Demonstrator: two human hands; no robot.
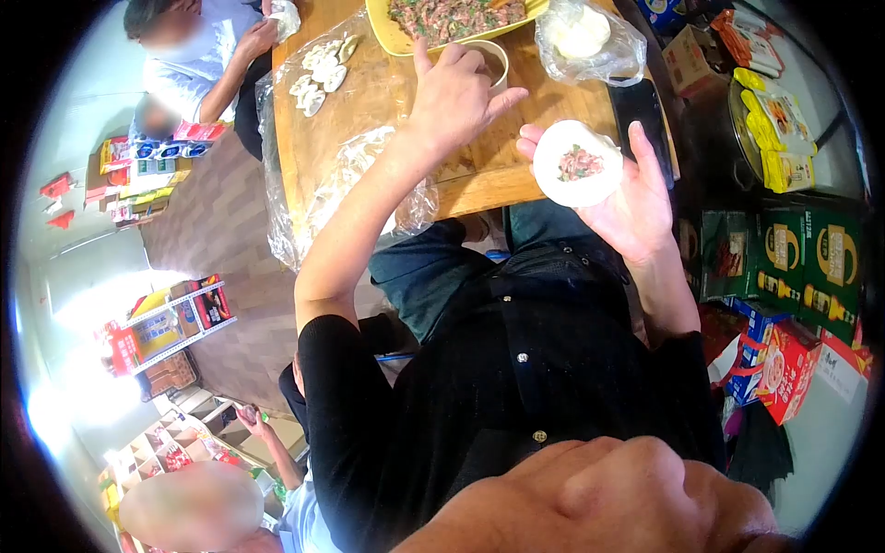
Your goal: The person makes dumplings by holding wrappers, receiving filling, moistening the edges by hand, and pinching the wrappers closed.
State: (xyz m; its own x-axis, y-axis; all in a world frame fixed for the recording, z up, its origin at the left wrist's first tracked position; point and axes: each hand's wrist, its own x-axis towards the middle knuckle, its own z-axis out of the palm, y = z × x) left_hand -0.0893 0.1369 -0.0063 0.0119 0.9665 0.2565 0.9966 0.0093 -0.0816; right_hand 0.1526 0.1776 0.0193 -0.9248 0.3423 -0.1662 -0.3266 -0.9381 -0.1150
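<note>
On the upturned palm of my right hand (631, 207) lies a round white dumpling wrapper (560, 189) with a small heap of meat filling (581, 166) in its middle. My right thumb and fingertips rise around the wrapper's edge. My left hand (456, 97) is palm down over a small round bowl (494, 61), thumb and index finger spread apart; some fingers bend at the bowl's rim, and what the bowl contains is hidden. Just beyond, a yellow dish (382, 30) is full of minced meat with green bits.
Several white dumplings (323, 72) lie on the wooden table (369, 101) at the left. A clear bag with dough (581, 35) is at the back right; crumpled plastic (355, 180) covers the near left edge. Two people are on the left. Boxes (779, 258) stand at the right.
</note>
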